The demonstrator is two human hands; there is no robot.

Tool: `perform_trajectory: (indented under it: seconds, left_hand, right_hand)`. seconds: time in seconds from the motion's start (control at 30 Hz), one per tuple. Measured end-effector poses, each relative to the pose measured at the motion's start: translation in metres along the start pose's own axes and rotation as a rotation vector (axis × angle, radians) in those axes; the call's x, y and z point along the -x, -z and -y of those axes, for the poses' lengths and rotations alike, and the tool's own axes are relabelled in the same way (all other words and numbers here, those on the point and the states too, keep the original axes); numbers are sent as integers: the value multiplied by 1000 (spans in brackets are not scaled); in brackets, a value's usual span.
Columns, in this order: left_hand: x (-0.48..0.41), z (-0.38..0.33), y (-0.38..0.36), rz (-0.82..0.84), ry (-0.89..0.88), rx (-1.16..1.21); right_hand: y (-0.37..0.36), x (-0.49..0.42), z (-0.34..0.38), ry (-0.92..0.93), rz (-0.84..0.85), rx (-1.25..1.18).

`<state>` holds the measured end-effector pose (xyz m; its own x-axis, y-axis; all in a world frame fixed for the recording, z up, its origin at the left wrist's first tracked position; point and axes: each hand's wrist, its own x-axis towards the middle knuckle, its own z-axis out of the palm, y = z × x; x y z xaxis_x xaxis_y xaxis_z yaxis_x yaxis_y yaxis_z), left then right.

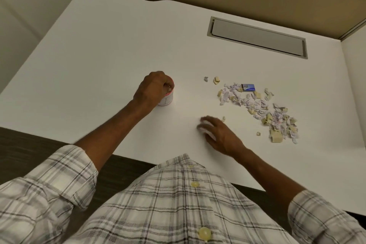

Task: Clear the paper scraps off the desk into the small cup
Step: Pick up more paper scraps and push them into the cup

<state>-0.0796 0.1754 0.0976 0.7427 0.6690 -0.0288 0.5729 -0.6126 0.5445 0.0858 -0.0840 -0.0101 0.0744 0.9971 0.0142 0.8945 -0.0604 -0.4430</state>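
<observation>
White cup [168, 100] mostly under left hand [153, 89] | right hand [217, 131] blurred, perhaps gripping

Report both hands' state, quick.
Left hand: fingers bunched at the mouth of the small white red-rimmed cup; hold cannot be told.
Right hand: open, loosely spread on the white desk, blurred.

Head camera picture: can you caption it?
Left hand at the cup, right hand near the paper scraps on the desk.

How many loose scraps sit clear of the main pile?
4 scraps: two just past the main pile's far-left end, one beside the right hand, one at the pile's near edge. The hand may hide more.
</observation>
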Motion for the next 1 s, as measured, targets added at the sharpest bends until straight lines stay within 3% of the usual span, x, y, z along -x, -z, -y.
perform_trajectory:
  seconds: [0.07,0.17,0.4,0.6,0.77,1.0]
  left_hand:
    - [-4,-2,-3,-2,16,-21]
    - [-9,-2,-4,-1,11,-42]
    - [-15,3,-14,40,107,-91]
    - [-27,-10,-6,235,193,-247]
    - [-36,-25,13,262,199,-224]
    - [-37,-23,9,358,228,-305]
  right_hand:
    - [-10,28,-11,87,-22,66]
    - [-10,59,-30,42,-136,130]
    - [16,95,-69,-383,-372,196]
    - [35,125,-108,-714,-502,75]
    - [33,134,-117,-749,-430,39]
    - [16,107,-98,-630,-372,35]
